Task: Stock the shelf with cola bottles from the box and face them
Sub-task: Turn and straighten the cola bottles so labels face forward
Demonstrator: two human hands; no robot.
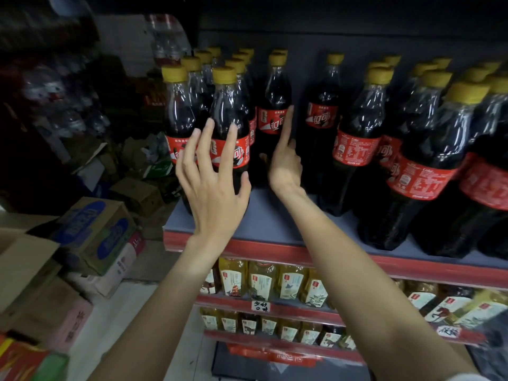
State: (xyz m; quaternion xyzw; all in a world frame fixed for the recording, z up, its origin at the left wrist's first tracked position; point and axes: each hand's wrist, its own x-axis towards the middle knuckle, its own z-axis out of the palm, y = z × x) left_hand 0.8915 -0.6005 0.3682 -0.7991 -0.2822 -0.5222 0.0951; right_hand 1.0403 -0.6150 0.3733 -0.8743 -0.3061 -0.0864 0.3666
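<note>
hands (211, 185) spread, fingers straight, at bottles (229, 127)

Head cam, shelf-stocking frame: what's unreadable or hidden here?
- Front cola bottle: lower label and body hidden by left hand.
- Right hand: contact with middle bottle unclear, thumb hidden.
- Rightmost bottles: cut by frame edge.
- Top-left goods: blurred, dark.

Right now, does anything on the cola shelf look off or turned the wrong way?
Yes. The front cola bottle right of the gap shows its small-print back label, and so does the large bottle beside it, while the bottles by the hands show the logo. Nothing looks spilled or tipped.
</note>
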